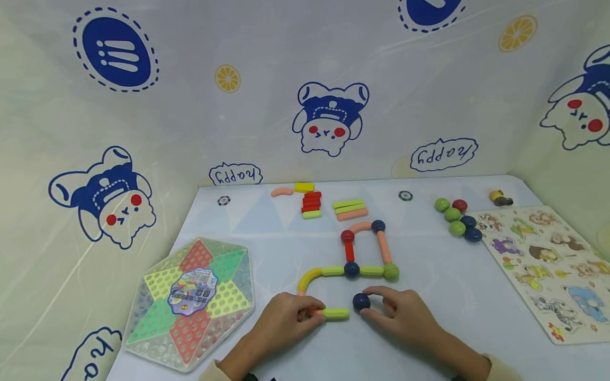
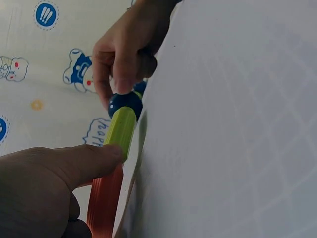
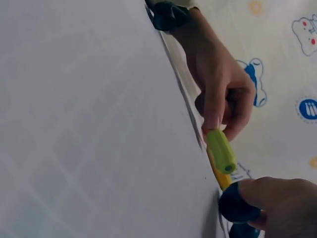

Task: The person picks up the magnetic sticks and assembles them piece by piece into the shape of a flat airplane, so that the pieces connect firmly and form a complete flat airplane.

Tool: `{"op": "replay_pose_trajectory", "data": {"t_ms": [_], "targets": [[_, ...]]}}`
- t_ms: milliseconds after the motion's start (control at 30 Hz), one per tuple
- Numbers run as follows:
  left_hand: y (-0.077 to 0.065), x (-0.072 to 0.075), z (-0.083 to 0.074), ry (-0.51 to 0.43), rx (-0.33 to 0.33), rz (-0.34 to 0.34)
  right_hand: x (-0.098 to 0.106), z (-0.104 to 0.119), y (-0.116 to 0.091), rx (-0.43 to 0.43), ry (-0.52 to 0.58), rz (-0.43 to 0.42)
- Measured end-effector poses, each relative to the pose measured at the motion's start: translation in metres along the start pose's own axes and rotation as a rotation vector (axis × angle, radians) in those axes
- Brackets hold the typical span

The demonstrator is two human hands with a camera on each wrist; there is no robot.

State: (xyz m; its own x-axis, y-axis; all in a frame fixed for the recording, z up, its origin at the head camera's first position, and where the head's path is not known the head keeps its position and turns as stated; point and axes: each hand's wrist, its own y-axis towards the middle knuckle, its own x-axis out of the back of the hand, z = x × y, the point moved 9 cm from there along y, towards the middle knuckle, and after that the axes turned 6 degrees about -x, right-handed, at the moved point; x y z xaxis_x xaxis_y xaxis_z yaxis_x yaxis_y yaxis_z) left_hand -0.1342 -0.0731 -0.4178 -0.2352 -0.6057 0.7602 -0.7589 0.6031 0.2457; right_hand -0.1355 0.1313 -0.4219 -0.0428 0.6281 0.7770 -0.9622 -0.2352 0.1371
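My left hand (image 1: 288,318) pinches a light green stick (image 1: 336,314) at its left end, where a salmon-pink piece (image 2: 105,201) meets it. Thumb and fingers of my right hand (image 1: 407,316) grip a dark blue ball (image 1: 361,301), just off the stick's free end in the head view. Behind the hands lies a joined figure: a yellow curved piece (image 1: 308,278), green sticks, a blue ball (image 1: 351,270), a red stick (image 1: 350,251), a red ball (image 1: 347,236), pink pieces, another blue ball (image 1: 378,226) and a green ball (image 1: 391,272).
A hexagonal board (image 1: 238,338) with coloured triangles lies at left. Loose red sticks (image 1: 312,201), green sticks (image 1: 348,204) and a yellow block (image 1: 304,187) are at the back. Several balls (image 1: 452,214) sit beside an animal picture board (image 1: 510,275) at right.
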Motion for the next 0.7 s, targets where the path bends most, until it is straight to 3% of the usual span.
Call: {"op": "replay_pose_trajectory", "data": {"t_ms": [300,700], "targets": [[-0.0009,0.0006,-0.0013,-0.014,0.015,0.017,-0.0122,0.0065,-0.0038,0.018,-0.011,0.067],[0.0004,0.0027,0.0001,-0.003,0.026,0.004,-0.0104,0.0101,-0.0040,0.051,0.041,0.051]]}}
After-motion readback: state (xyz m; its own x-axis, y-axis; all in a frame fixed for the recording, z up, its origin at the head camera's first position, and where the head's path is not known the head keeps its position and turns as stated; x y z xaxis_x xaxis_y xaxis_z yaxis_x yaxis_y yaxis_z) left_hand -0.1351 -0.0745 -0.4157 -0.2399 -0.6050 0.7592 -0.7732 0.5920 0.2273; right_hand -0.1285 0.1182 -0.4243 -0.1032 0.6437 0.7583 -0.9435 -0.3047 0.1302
